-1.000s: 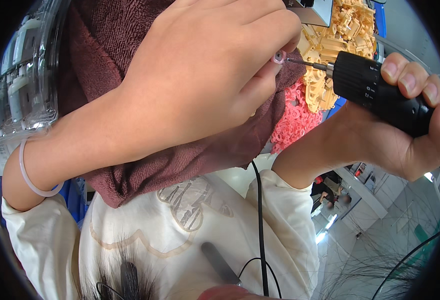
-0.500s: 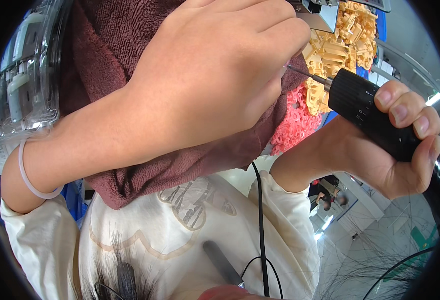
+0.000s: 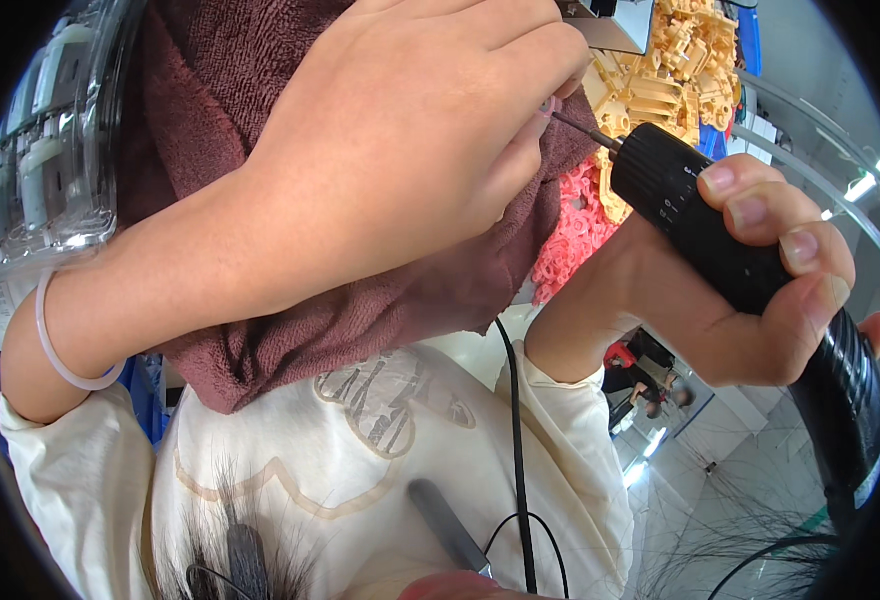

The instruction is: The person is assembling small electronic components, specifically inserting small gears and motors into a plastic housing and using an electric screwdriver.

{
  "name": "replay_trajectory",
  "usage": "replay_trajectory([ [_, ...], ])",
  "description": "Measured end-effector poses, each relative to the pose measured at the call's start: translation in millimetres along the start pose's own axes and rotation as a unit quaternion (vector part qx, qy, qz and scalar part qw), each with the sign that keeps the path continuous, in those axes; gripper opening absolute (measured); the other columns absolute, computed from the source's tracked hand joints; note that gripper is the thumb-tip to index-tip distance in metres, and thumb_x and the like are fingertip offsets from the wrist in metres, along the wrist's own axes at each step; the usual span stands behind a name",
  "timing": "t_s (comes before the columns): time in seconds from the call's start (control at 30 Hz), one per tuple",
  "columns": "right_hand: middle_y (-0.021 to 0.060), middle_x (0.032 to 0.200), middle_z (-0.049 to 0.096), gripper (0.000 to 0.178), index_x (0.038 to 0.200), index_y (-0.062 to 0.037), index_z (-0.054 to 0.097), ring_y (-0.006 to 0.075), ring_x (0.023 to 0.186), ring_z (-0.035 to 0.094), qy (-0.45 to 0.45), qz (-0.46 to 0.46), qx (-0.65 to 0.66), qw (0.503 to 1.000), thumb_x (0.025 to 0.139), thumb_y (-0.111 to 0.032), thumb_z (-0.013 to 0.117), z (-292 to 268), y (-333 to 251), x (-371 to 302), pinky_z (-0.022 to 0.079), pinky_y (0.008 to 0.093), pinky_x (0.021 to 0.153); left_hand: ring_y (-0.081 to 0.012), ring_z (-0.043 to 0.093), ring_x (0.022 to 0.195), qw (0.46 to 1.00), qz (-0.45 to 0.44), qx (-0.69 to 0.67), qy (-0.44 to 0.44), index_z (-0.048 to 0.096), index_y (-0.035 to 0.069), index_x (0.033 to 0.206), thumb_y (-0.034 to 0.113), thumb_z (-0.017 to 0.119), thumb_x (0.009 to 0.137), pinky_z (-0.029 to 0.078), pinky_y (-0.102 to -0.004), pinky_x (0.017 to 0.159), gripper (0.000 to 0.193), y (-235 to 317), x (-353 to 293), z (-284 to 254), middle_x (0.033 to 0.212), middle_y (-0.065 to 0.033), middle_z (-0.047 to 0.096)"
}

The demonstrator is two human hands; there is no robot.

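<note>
My right hand is wrapped round a black electric screwdriver, tilted with its thin bit pointing up and left. The bit's tip reaches to the fingertips of my left hand. Those fingers are closed in a pinch at the upper middle, and a small pinkish, shiny edge shows between them. The back of the hand hides the rest of what they hold. Beneath my left hand and forearm lies a maroon towel.
Cream plastic parts are heaped at the upper right, with pink ring-like parts below them. A clear tray of pale parts stands at the left. A metal device is at the top. A black cable hangs down in front.
My right hand and the screwdriver have moved left and slightly up. My left hand has shifted a little to the left, still pinched.
</note>
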State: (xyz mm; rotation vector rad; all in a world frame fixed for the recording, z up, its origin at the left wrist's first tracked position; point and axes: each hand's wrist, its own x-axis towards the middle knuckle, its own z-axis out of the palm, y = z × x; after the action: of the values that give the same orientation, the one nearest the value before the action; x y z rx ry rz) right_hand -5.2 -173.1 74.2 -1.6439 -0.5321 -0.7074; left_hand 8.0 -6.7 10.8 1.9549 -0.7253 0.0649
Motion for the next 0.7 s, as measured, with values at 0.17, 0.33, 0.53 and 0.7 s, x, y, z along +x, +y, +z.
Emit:
replay_trajectory([
  [0.17,0.0137,0.06,0.055,0.024,0.08,-0.0026,0.055,0.0253,0.051,0.054,-0.007,0.071,0.053,0.996,0.084,-0.025,0.046,-1,6,2,0.05,0.0371,0.055,-0.0285,0.058,0.098,1.0,-0.003,0.0,0.002,0.06,0.002,0.103,0.02,0.06,0.087,0.045,-0.0375,0.083,0.024,-7,-2,-5,0.102,-0.0132,0.062],
  [0.33,0.0133,0.059,0.054,0.022,0.079,-0.003,0.054,0.0256,0.051,0.054,-0.02,0.056,-0.027,0.998,0.083,-0.024,0.048,1,6,4,0.05,0.0372,0.054,-0.0283,0.056,0.085,0.999,0.022,0.035,0.033,0.056,0.004,0.09,0.01,0.066,0.076,0.043,-0.0365,0.076,0.018,2,0,0,0.087,-0.0108,0.057],
  [0.53,0.0118,0.058,0.05,0.02,0.078,-0.0003,0.048,0.0223,0.045,0.05,0.102,-0.042,-0.006,0.994,0.081,-0.019,0.054,10,17,7,0.051,0.0339,0.049,-0.0284,0.056,0.086,1.0,-0.016,0.02,0.017,0.058,0.004,0.092,0.013,0.064,0.079,0.042,-0.0364,0.077,0.017,9,3,0,0.089,-0.0117,0.058],
  [0.7,0.0059,0.067,0.053,0.017,0.076,-0.0028,0.056,0.0134,0.054,0.053,0.253,-0.058,-0.168,0.951,0.082,-0.015,0.067,52,10,-1,0.047,0.0255,0.051,-0.0276,0.055,0.087,0.999,-0.013,0.024,0.027,0.057,0.002,0.091,0.014,0.064,0.081,0.042,-0.0367,0.078,0.017,7,2,6,0.089,-0.0117,0.058],
])
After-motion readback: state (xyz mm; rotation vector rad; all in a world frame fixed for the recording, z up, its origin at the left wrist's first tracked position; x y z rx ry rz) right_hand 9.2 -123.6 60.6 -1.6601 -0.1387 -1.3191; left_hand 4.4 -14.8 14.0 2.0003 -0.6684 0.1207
